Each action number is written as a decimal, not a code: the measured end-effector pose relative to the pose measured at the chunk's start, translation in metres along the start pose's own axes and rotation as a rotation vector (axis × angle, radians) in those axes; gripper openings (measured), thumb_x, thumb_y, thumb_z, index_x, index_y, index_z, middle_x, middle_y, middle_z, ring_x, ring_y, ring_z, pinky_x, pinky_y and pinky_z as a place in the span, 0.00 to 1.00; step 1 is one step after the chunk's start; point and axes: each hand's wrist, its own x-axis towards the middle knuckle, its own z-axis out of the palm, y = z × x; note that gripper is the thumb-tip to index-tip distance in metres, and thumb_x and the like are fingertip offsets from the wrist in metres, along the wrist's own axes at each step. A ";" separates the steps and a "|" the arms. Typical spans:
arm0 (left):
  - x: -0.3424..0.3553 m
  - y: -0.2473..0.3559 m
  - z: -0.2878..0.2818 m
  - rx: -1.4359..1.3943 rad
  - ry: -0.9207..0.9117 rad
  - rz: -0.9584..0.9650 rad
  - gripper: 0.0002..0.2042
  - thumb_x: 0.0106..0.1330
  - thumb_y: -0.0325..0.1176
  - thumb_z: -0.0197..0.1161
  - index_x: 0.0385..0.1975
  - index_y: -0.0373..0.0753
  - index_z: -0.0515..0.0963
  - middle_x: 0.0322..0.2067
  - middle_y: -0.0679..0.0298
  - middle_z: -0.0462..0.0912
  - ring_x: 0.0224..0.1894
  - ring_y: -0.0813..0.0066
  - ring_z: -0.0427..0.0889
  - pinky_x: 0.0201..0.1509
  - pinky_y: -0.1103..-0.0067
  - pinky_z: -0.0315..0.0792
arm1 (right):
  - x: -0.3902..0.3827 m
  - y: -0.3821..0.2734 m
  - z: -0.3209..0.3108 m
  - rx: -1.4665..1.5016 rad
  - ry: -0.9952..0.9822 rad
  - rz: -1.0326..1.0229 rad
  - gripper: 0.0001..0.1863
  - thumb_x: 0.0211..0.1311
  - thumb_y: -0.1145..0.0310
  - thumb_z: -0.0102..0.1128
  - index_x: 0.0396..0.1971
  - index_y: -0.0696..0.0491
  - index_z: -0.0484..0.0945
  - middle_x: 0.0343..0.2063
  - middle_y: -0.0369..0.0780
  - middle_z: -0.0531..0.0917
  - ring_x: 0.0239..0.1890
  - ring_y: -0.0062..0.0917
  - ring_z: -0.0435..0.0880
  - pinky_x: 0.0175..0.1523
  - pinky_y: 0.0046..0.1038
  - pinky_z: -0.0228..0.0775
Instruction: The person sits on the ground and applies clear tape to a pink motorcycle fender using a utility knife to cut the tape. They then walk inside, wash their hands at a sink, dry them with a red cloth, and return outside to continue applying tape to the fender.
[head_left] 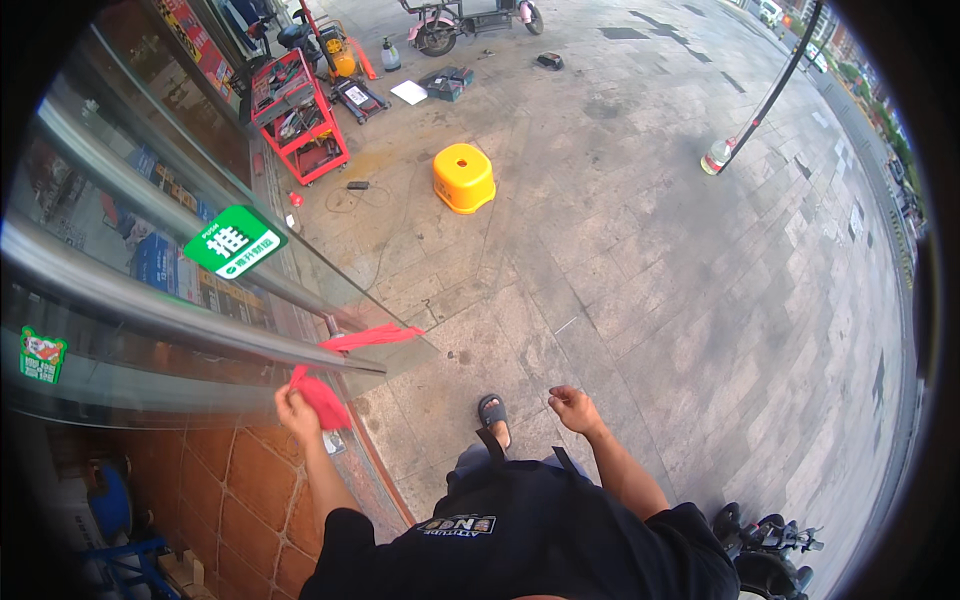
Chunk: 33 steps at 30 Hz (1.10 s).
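holding red cloth [322, 402] by a glass door [200, 318], stone paving [640, 300] underfoot

Paving [640, 300] carries 1 yellow stool [464, 183], 1 red cart [303, 139] and, seemingly, 1 charger [358, 185].

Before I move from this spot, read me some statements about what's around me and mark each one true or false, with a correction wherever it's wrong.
1. The left hand has hold of a red cloth. True.
2. The right hand holds a screwdriver. False: nothing shows in it.
3. The yellow stool is lying on its side. False: it stands upright.
4. The red tool cart is to the left of the yellow stool in this view. True.
5. The green and white sticker is stuck to the ground. False: it is on the glass door.
6. A bottle stands at the foot of the dark pole. True.
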 end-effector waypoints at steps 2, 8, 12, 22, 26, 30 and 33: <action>-0.013 0.047 -0.052 -0.104 0.286 -0.129 0.05 0.68 0.25 0.50 0.40 0.34 0.72 0.38 0.62 0.76 0.40 0.73 0.74 0.48 0.76 0.70 | 0.028 -0.040 0.004 -0.023 -0.103 -0.051 0.18 0.61 0.60 0.61 0.48 0.55 0.81 0.40 0.47 0.86 0.42 0.35 0.87 0.48 0.33 0.78; -0.094 0.205 -0.058 -0.200 -0.549 -0.122 0.04 0.50 0.23 0.59 0.24 0.33 0.72 0.47 0.56 0.74 0.45 0.70 0.74 0.52 0.75 0.66 | 0.070 -0.174 0.053 0.241 -0.261 -0.784 0.27 0.63 0.61 0.60 0.61 0.53 0.69 0.58 0.49 0.73 0.61 0.42 0.72 0.61 0.38 0.68; -0.126 0.262 0.075 -0.033 -0.824 0.204 0.04 0.46 0.25 0.58 0.22 0.34 0.74 0.26 0.56 0.76 0.31 0.61 0.75 0.42 0.69 0.68 | 0.055 -0.235 0.084 1.107 -1.211 -0.316 0.32 0.74 0.55 0.49 0.70 0.56 0.57 0.67 0.44 0.64 0.70 0.32 0.60 0.68 0.35 0.60; -0.180 0.371 0.261 -0.237 -1.138 0.473 0.05 0.53 0.25 0.62 0.29 0.33 0.78 0.31 0.53 0.81 0.33 0.59 0.80 0.40 0.71 0.73 | 0.116 -0.163 -0.114 0.807 -0.309 -0.642 0.24 0.73 0.54 0.52 0.60 0.55 0.71 0.53 0.39 0.77 0.55 0.22 0.73 0.63 0.30 0.64; -0.196 0.393 0.307 -0.585 -1.263 0.379 0.04 0.51 0.27 0.62 0.23 0.35 0.74 0.29 0.60 0.78 0.33 0.68 0.76 0.41 0.74 0.69 | 0.119 -0.127 -0.180 0.811 -0.757 -0.590 0.23 0.70 0.62 0.56 0.61 0.53 0.71 0.60 0.43 0.72 0.62 0.29 0.69 0.66 0.34 0.60; -0.202 0.405 0.326 -0.807 -1.463 0.103 0.14 0.51 0.27 0.64 0.18 0.41 0.61 0.25 0.70 0.66 0.30 0.80 0.64 0.37 0.79 0.60 | 0.114 -0.099 -0.212 0.435 -0.022 -0.856 0.20 0.62 0.69 0.63 0.54 0.52 0.75 0.58 0.42 0.74 0.60 0.26 0.71 0.64 0.33 0.63; -0.210 0.408 0.325 -0.788 -1.544 0.003 0.14 0.54 0.27 0.66 0.18 0.41 0.64 0.26 0.70 0.68 0.31 0.80 0.66 0.37 0.79 0.61 | 0.107 -0.098 -0.231 0.592 -0.381 -0.772 0.14 0.59 0.72 0.63 0.46 0.54 0.78 0.52 0.42 0.78 0.57 0.27 0.75 0.63 0.32 0.64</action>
